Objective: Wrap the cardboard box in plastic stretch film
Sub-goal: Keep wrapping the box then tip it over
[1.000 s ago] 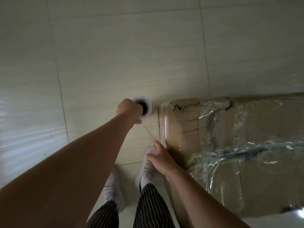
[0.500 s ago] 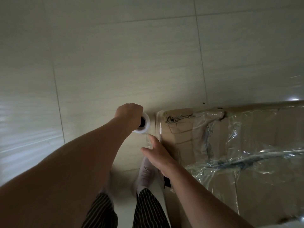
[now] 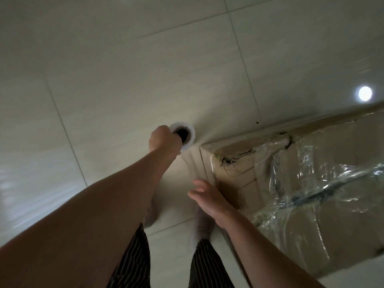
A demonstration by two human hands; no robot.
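The cardboard box [image 3: 234, 175] sits on the tiled floor [image 3: 124, 69] on the right side of the view, and one corner points toward the person. It's a pretty beat-up box, with a ragged tear in the cardboard right near that top corner. A good chunk of it is already covered in clear stretch film [image 3: 311, 194], which is wrinkly and shiny, and one bunched-up band runs diagonally across the top face.

Just left of the box corner is the film roll [image 3: 190, 135], white with a dark hollow core, seen end-on. The left hand [image 3: 164, 141] is clenched around it with the arm stretched out forward, and the fingers look hooked at the core opening. A faint sheet of film seems to run from the roll down toward the box's near vertical edge, but it's so see-through that I can't really trace it.

The right hand [image 3: 209, 197] is released, with the fingers spread fairly straight and nothing in it. It's just beside the box's corner edge, lower than the roll. I can't tell if it actually touches the film or the cardboard.

Further out there are dark pinstriped trousers [image 3: 133, 262] at the bottom and a pale, blurry shoe [image 3: 202, 225] on the floor under the right wrist. A round bright light reflection [image 3: 365, 93] shows on the glossy tile at the far right, above the box.
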